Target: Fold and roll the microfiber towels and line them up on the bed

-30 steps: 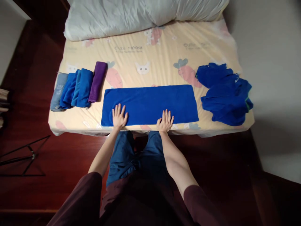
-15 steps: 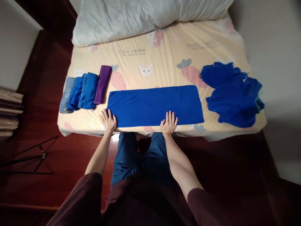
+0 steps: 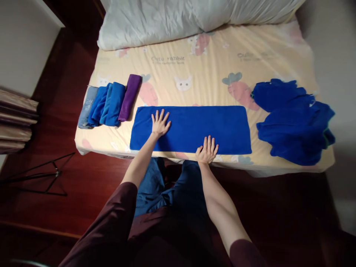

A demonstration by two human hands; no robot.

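A blue cloth (image 3: 183, 128) lies flat as a long rectangle along the near edge of the bed. My left hand (image 3: 160, 124) rests on its left part with the fingers spread. At the cloth's near edge, right of the middle, my right hand (image 3: 207, 150) lies with its fingers apart on the fabric. Left of the cloth, a rolled purple cloth (image 3: 130, 97) sits beside several folded blue cloths (image 3: 114, 104) and a grey-blue one (image 3: 87, 107). A crumpled heap of blue cloths (image 3: 294, 122) lies on the right.
The patterned bed sheet (image 3: 205, 89) carries everything. A pale quilt (image 3: 167, 22) is bunched along the far side. A black metal stand (image 3: 57, 173) is on the floor at the left, near a striped curtain (image 3: 16, 122).
My left hand has moved from the cloth's near left corner up and right onto its surface. My right hand stays at the near edge. The whole view has shifted a little.
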